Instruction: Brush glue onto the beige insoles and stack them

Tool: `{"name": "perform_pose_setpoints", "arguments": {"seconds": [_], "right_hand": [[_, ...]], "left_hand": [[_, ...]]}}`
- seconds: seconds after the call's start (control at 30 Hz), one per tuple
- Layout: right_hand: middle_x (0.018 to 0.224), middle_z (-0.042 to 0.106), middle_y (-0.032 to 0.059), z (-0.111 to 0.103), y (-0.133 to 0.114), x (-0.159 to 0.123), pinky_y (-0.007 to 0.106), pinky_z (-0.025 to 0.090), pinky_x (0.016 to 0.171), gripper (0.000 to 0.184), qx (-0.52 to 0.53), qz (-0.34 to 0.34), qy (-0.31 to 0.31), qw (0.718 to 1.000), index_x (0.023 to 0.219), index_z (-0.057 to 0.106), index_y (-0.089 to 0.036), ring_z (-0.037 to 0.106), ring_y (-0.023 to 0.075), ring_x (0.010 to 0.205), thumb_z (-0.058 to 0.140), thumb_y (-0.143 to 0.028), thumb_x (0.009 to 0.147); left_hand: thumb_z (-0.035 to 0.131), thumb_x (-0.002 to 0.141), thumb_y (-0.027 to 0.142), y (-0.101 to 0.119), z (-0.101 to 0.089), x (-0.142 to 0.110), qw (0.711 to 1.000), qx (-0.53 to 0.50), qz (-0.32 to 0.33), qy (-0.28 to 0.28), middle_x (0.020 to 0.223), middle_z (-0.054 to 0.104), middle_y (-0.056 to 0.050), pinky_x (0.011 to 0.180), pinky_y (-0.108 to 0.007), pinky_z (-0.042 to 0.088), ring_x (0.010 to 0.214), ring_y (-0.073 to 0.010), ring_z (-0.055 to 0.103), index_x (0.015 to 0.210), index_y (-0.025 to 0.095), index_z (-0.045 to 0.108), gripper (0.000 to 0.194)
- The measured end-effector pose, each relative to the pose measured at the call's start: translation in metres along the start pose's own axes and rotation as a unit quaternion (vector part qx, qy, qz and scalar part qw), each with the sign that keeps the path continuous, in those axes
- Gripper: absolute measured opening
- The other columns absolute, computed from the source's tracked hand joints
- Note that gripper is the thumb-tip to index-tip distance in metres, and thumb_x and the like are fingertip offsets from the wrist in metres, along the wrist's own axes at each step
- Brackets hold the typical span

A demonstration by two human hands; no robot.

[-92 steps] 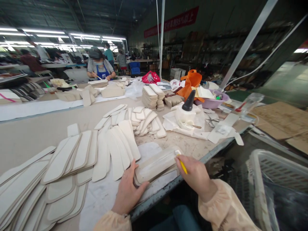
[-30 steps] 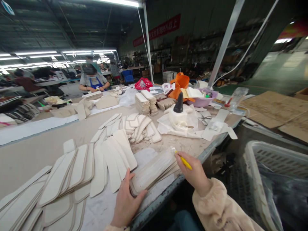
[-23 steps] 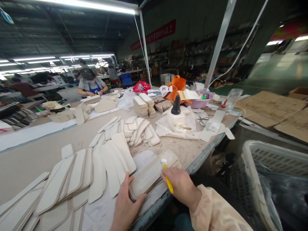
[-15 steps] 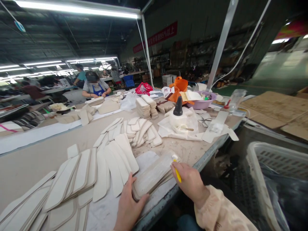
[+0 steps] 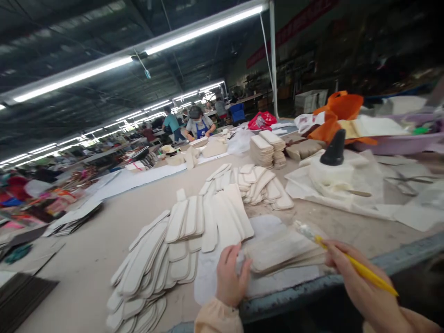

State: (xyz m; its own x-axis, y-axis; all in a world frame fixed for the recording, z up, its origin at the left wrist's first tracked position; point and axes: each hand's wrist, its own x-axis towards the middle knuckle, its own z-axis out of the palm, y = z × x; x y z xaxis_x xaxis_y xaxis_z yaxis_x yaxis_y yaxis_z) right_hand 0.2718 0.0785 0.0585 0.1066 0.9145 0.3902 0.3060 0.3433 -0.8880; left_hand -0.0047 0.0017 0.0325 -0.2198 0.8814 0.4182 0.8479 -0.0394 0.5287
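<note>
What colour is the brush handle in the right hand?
Yellow. The brush handle in the right hand shows best in the head view.

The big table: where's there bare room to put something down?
The biggest bare patch on the table lies left of the fanned white pieces, right of the dark sheets. A narrow strip shows between the black cone and the stack beside the left hand. It's crowded around the orange cloth and purple basin.

Marks on the red banner (image 5: 293, 32) and blue apron (image 5: 201, 131) cannot be read
</note>
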Motion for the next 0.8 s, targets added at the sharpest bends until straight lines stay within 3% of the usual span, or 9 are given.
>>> {"name": "perform_pose_setpoints", "arguments": {"seconds": [0.1,0.2,0.27,0.6,0.7,0.8], "right_hand": [[0.071,0.064,0.0017,-0.002,0.006,-0.001,0.024,0.054,0.058,0.022,0.011,0.012,0.004,1.0,0.095,0.067,-0.026,0.062,0.0172,0.062,0.058,-0.044,0.086],[0.072,0.065,0.0015,-0.002,0.003,-0.005,0.024,0.054,0.058,0.02,0.023,-0.023,-0.017,0.999,0.097,0.067,-0.026,0.062,0.0165,0.061,0.06,-0.041,0.085],[0.073,0.066,0.0018,-0.001,0.002,-0.005,0.024,0.054,0.059,0.019,0.019,-0.036,-0.03,0.999,0.099,0.067,-0.026,0.063,0.0162,0.061,0.06,-0.038,0.085],[0.079,0.068,0.003,0.001,0.002,-0.005,0.024,0.054,0.058,0.019,0.042,-0.022,-0.035,0.998,0.098,0.068,-0.024,0.064,0.0152,0.061,0.059,-0.036,0.087],[0.083,0.069,0.0038,0.002,0.004,-0.005,0.025,0.054,0.061,0.02,0.057,-0.021,-0.027,0.998,0.103,0.067,-0.024,0.065,0.016,0.066,0.059,-0.034,0.087],[0.094,0.069,0.0056,0.003,0.003,-0.002,0.031,0.055,0.075,0.027,0.084,-0.021,-0.016,0.996,0.113,0.063,-0.023,0.067,0.0182,0.078,0.06,-0.032,0.088]], "left_hand": [[0.057,0.085,0.03,-0.016,-0.014,0.009,0.998,0.032,-0.042,0.033,0.108,0.063,-0.014,0.092,-0.046,0.051,0.104,-0.0257,0.06,0.12,0.017,0.058,0.037],[0.071,0.072,0.031,-0.035,-0.021,0.019,0.998,0.04,-0.053,0.013,0.111,0.064,-0.015,0.095,-0.052,0.048,0.108,-0.0303,0.059,0.114,0.017,0.064,0.044],[0.075,0.068,0.031,-0.044,-0.022,0.023,0.998,0.031,-0.048,-0.013,0.108,0.068,-0.012,0.095,-0.052,0.049,0.105,-0.0292,0.061,0.106,0.02,0.068,0.04],[0.063,0.078,0.035,-0.058,-0.029,0.029,0.995,-0.053,-0.054,-0.065,0.104,0.074,-0.004,0.093,-0.041,0.053,0.099,-0.0208,0.067,0.092,0.025,0.075,0.02],[0.057,0.082,0.037,-0.059,-0.037,0.032,0.994,-0.073,-0.072,-0.027,0.091,0.076,-0.003,0.084,-0.037,0.056,0.087,-0.0192,0.07,0.087,0.023,0.074,0.023],[0.055,0.082,0.04,-0.051,-0.054,0.034,0.99,-0.077,-0.099,0.065,0.088,0.076,-0.005,0.078,-0.036,0.056,0.083,-0.021,0.069,0.088,0.019,0.072,0.028]]}}
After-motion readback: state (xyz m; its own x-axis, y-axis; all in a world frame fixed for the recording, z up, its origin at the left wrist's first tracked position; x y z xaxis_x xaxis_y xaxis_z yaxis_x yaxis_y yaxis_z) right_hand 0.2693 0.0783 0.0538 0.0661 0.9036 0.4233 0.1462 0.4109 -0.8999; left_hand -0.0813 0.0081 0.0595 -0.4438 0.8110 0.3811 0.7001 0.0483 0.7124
